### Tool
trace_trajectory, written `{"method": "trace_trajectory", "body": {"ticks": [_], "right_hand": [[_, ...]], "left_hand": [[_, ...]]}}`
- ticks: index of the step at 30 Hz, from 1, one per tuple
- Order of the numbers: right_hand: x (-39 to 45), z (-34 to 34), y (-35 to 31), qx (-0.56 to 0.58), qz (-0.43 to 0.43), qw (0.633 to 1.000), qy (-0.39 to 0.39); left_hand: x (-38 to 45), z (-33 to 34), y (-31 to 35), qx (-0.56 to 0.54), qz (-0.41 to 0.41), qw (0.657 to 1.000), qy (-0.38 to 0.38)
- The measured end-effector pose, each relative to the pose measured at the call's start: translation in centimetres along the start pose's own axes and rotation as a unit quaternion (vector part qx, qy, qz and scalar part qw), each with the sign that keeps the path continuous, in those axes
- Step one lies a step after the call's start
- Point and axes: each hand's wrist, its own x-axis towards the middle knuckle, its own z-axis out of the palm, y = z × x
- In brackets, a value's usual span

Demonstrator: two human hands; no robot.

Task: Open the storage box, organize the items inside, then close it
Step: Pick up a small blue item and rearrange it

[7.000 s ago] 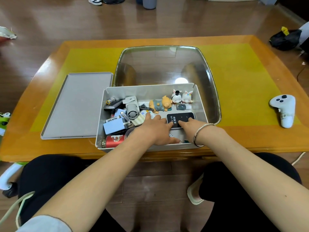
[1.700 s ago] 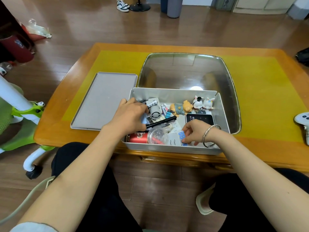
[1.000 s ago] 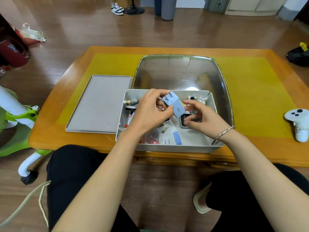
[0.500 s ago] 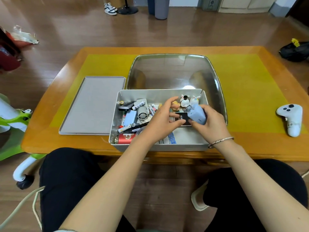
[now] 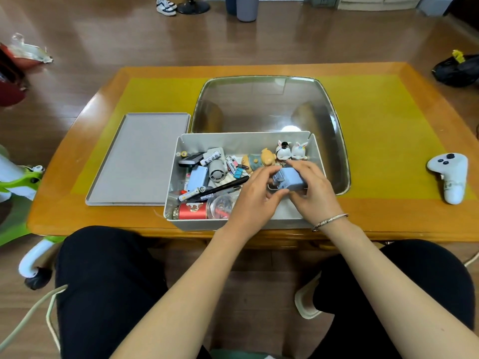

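The grey storage box (image 5: 178,177) stands open at the table's front edge, its flat lid (image 5: 140,158) lying to the left. Inside lie a red can (image 5: 191,211), a black pen (image 5: 220,186), a small fan (image 5: 216,171), a blue case (image 5: 198,177), a bear figure (image 5: 259,160) and two bunny figures (image 5: 291,151). Over the box's right half, a light blue charger block (image 5: 291,180) is held between both hands. My left hand (image 5: 255,200) pinches its left end. My right hand (image 5: 315,189) curls over its right side.
A glass inset (image 5: 264,104) fills the table's middle behind the box. A white game controller (image 5: 451,174) lies at the right on the yellow mat (image 5: 383,130). A green and white chair base (image 5: 18,182) stands left of the table.
My left hand lifted the blue charger block from the box's left side and carried it right. My right hand joined it; both now hold the block low over the right half.
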Motion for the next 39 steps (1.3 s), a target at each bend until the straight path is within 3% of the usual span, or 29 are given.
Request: {"method": "trace_trajectory", "body": {"ticks": [5,17,25,30,39], "right_hand": [[-0.52,0.57,0.60,0.033,0.018,0.999,-0.031],[-0.40,-0.23,0.57,0.132,0.020,0.991,0.006],[-0.13,0.27,0.87,0.162,0.093,0.982,0.038],[-0.32,0.43,0.37,0.233,0.067,0.970,0.009],[-0.44,0.43,0.30,0.283,0.036,0.958,0.024]], "left_hand": [[0.07,-0.09,0.17,-0.027,-0.036,0.998,0.050],[0.10,-0.18,-0.36,0.018,0.023,1.000,0.006],[0.17,0.23,-0.55,0.077,-0.005,0.997,0.021],[0.26,0.56,-0.28,0.074,-0.027,0.994,0.076],[0.67,0.45,-0.15,0.056,-0.085,0.991,0.089]]}}
